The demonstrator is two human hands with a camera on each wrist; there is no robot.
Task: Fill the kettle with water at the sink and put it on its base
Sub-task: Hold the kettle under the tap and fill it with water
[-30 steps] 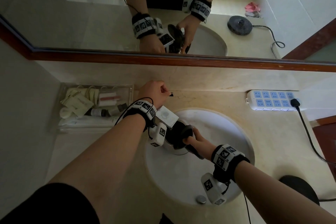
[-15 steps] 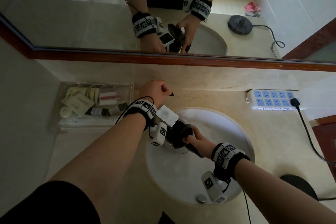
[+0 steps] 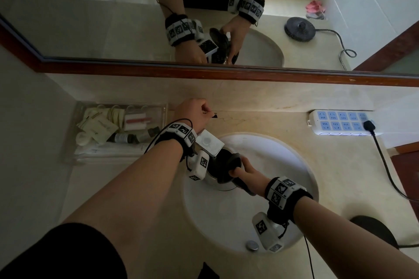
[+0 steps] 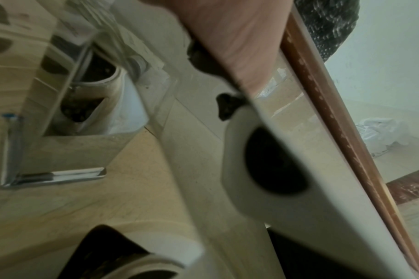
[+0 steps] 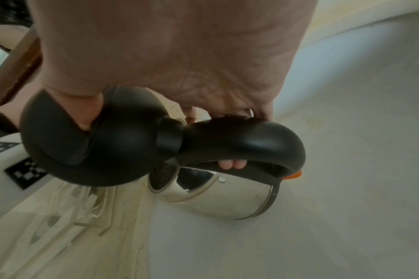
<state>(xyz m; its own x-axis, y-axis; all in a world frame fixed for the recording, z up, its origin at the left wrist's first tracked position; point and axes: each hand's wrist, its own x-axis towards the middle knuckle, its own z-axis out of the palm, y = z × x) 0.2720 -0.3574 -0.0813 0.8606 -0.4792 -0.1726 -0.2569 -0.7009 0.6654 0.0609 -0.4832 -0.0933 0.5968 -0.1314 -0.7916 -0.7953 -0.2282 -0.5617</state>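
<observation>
Kettle [image 5: 218, 194] hangs open under the tap [image 3: 209, 142] so water lands inside; my right hand [image 3: 246, 171] clamps its handle, left hand [image 3: 192, 112] fingers pinch the lever.

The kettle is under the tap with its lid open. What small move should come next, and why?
Probably keep the kettle steady under the faucet while the left hand works the tap handle. The right hand grips its handle, the lid stands open, and the base is empty.

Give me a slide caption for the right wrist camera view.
Right hand grips the black handle of a steel kettle, lid open, over the sink basin.
</observation>
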